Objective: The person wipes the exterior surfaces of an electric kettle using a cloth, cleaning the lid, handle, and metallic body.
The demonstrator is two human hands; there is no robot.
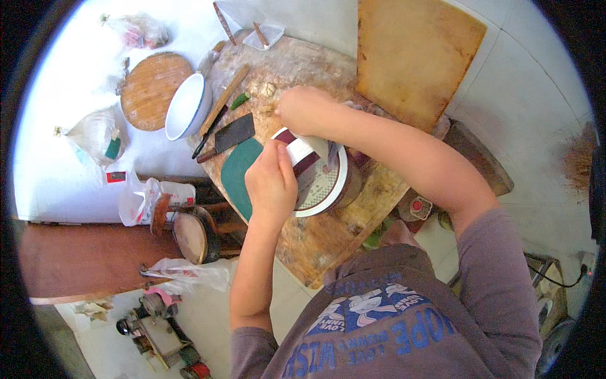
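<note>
My left hand (271, 183) grips a white and maroon packet (304, 153) from below and holds it over a round tin (328, 189) with a white rim and a patterned inside. My right hand (307, 108) reaches across from the right, its fingers closed at the packet's top edge, where it seems to pinch it. The tin stands near the middle of a worn wooden table (315, 237). A thin purple object (332, 155) shows just behind the packet; I cannot tell what it is.
On the table's left lie a dark cleaver (231, 134), a green round mat (237, 172), a green chilli (240, 100) and garlic (269, 89). A large wooden board (410, 54) leans at the back. A white bowl (184, 106), a round bamboo board (153, 90) and plastic bags (96, 134) are further left.
</note>
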